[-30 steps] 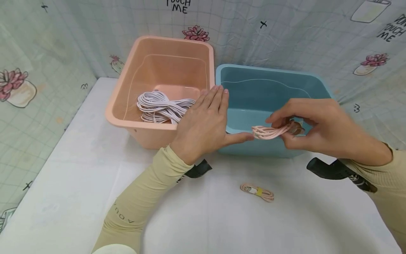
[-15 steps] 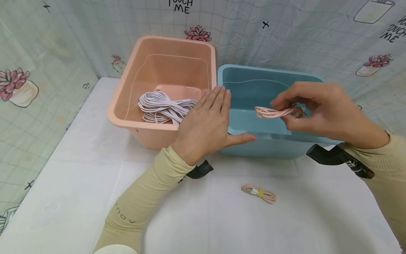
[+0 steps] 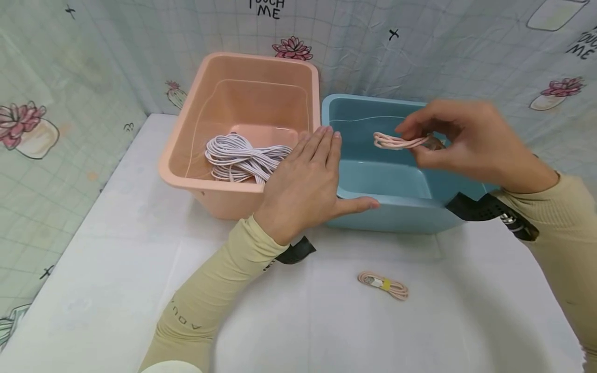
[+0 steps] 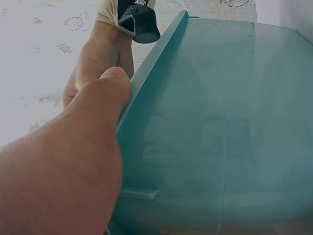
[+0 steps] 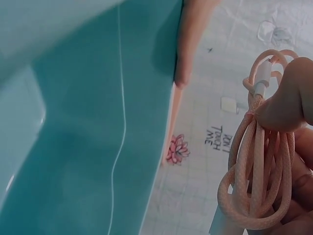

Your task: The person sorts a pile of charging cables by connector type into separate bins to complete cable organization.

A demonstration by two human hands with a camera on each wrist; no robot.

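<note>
My right hand [image 3: 466, 142] pinches a coiled pink charging cable [image 3: 394, 141] above the blue bin [image 3: 396, 207]. The right wrist view shows the braided loops of this cable [image 5: 254, 166] and a white connector at its top. With straight fingers, my left hand [image 3: 308, 178] rests across the adjoining rims of the pink bin [image 3: 210, 184] and the blue bin, thumb stretched along the blue bin's front rim. Bundled white cables [image 3: 242, 158] lie inside the pink bin, partly hidden by the left hand. A second coiled pink cable [image 3: 383, 285] with a yellow band lies on the table.
Both bins stand side by side on the white-covered table [image 3: 261, 311], toward its back. Behind them hangs a patterned curtain [image 3: 364, 57], which also runs along the left side.
My right hand has lifted the pink cable up and farther back, from the blue bin's front rim to over its inside. The left hand stays on the rims.
</note>
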